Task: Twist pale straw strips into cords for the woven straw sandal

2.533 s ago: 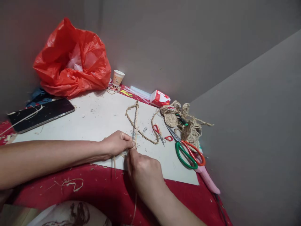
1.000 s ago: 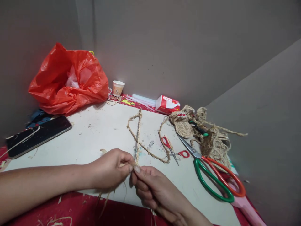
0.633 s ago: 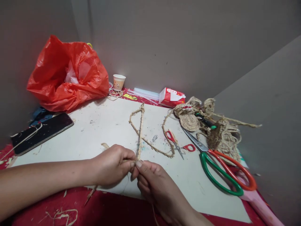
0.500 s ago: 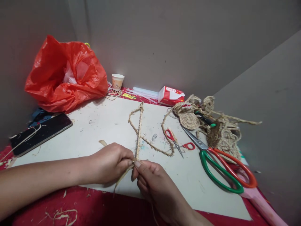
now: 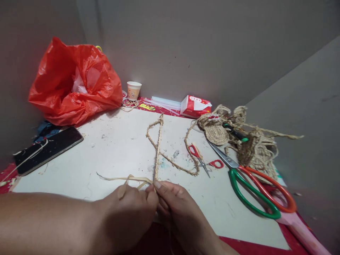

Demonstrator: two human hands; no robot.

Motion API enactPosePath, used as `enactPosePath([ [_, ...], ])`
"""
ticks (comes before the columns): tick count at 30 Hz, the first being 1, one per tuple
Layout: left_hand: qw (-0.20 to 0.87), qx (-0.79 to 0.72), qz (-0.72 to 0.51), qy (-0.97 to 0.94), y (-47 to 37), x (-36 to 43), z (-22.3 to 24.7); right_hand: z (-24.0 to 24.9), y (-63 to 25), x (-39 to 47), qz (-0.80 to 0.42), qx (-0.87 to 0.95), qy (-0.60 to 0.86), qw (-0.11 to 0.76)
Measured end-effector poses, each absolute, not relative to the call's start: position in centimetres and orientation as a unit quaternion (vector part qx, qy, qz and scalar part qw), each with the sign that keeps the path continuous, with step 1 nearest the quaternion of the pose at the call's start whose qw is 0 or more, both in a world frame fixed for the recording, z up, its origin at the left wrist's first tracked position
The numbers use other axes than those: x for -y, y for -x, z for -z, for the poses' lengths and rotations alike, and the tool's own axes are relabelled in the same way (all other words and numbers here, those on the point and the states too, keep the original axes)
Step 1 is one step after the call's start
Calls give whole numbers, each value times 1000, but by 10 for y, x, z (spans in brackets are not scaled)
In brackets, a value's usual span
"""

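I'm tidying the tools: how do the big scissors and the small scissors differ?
The big scissors have one green and one orange handle; the small scissors have two red ones. The small scissors lie right by the cord, the big scissors farther from it. Both have metal blades and lie at least partly on the white board.

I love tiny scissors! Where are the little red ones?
In the head view, the small red-handled scissors lie right of centre on the white board, beside the braided cord and left of the large scissors.
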State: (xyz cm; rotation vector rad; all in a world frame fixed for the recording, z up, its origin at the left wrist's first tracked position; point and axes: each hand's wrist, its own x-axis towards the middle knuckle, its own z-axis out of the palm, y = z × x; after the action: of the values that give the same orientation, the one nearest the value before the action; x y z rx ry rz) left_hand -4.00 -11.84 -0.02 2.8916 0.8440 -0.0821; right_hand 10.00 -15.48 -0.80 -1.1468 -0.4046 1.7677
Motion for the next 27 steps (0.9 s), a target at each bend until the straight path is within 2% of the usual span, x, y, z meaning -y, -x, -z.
enactPosePath([
  [3,123,-241,61,-961,43,126,-7,11,-102,156,-721,139,481,480],
  [7,305,-172,1,-937,55,108,-38,11,-107,155,-737,132,469,469],
  [9,328,-201,-43,-922,56,91,-49,9,-110,154,-748,134,451,469],
  [11,379,-324,-134,-856,50,74,-51,7,-112,153,-756,140,433,471],
  [13,485,-387,-189,-762,40,63,-42,7,-113,153,-763,147,420,470],
  [15,648,-372,-133,-652,31,60,-28,6,-114,152,-765,153,419,464],
  [17,747,-337,-50,-571,26,62,-15,6,-114,151,-764,157,427,458],
  [19,767,-320,-31,-555,24,66,-8,5,-115,150,-765,161,435,447],
  [22,742,-300,-60,-596,26,66,-10,5,-117,149,-768,175,447,423],
  [27,710,-293,1,-640,30,56,-19,15,-129,148,-758,253,464,382],
])
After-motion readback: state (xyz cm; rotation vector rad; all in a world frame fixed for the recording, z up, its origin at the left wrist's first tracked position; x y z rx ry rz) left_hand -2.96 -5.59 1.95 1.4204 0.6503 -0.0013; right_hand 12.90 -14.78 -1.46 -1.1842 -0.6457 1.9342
